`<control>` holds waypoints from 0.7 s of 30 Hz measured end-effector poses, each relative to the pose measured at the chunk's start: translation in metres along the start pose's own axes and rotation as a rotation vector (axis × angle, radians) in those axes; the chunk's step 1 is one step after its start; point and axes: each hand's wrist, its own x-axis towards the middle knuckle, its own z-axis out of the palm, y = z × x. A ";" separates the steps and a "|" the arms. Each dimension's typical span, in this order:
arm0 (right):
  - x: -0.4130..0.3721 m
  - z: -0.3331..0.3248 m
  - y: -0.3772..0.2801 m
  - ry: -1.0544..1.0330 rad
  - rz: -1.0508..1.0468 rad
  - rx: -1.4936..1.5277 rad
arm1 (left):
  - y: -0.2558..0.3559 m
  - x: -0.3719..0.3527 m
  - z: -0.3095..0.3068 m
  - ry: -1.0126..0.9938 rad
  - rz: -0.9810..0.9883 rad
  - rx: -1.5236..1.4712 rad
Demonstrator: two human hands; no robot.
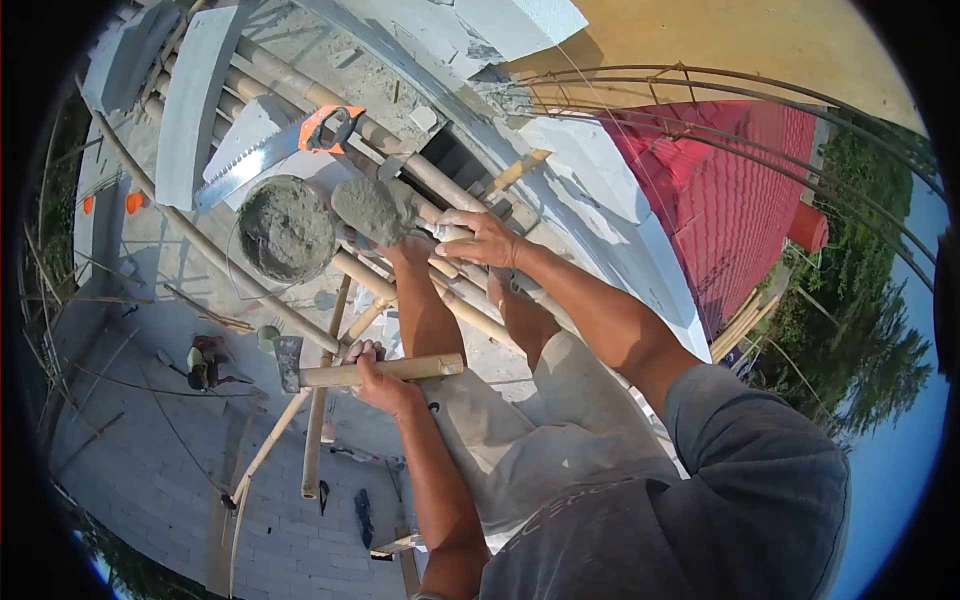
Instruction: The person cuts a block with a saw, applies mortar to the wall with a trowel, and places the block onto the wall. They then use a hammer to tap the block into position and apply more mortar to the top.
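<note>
My left hand (380, 382) is closed around the thick wooden handle of a hammer (289, 364), whose grey metal head points left. Higher up, my right hand (482, 240) has its fingers bent round the handle end of a trowel (368, 210). Grey wet mortar covers the trowel blade, which lies just right of a bucket (240, 262) full of mortar (288, 228). My bare feet rest on the bamboo poles below the trowel, partly hidden by my arms.
A handsaw (262, 158) with an orange-black handle lies across pale blocks (195, 105) on bamboo poles (270, 70). A block wall (640, 240) and red roof tiles (745, 180) stand to the right, under bent rebar (800, 170). Far below, a person (205, 362) is on the ground.
</note>
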 end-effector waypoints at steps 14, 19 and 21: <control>-0.191 -0.170 0.056 0.726 0.623 -0.592 | 0.003 -0.002 0.012 -0.107 0.049 0.152; -0.170 -0.175 0.073 0.711 0.623 -0.862 | -0.002 -0.002 0.013 -0.135 0.088 0.237; -0.176 -0.166 0.074 0.727 0.599 -0.894 | -0.006 0.005 0.007 -0.204 0.111 0.216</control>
